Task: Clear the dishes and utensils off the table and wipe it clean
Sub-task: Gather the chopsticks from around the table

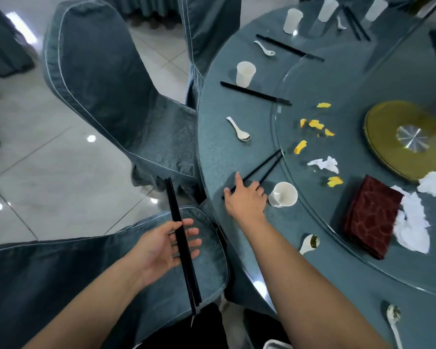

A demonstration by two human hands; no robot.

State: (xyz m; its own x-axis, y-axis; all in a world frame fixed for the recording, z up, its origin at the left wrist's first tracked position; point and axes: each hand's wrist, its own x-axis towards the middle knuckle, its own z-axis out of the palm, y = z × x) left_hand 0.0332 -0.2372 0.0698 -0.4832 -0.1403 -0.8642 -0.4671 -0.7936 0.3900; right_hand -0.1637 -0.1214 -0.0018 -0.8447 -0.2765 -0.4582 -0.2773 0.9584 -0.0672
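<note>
Chopsticks collection under way, table not yet wiped.
Left hand (165, 244) cradles gathered black chopsticks (183, 248) on loose, nearly straight fingers, off the table over a chair; right hand (246, 197) lies spread on the next pair (262, 170) near a tipped cup (283, 195), not yet pinched. Next move likely: close fingers, lift. Teal round table (219, 147) holds spoons, cups, yellow scraps, tissues; covered chairs, tiled floor.

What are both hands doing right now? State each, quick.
Left hand: carries a bundle of black chopsticks, fingers loose.
Right hand: open, fingers reaching onto the chopstick pair on the table.
</note>
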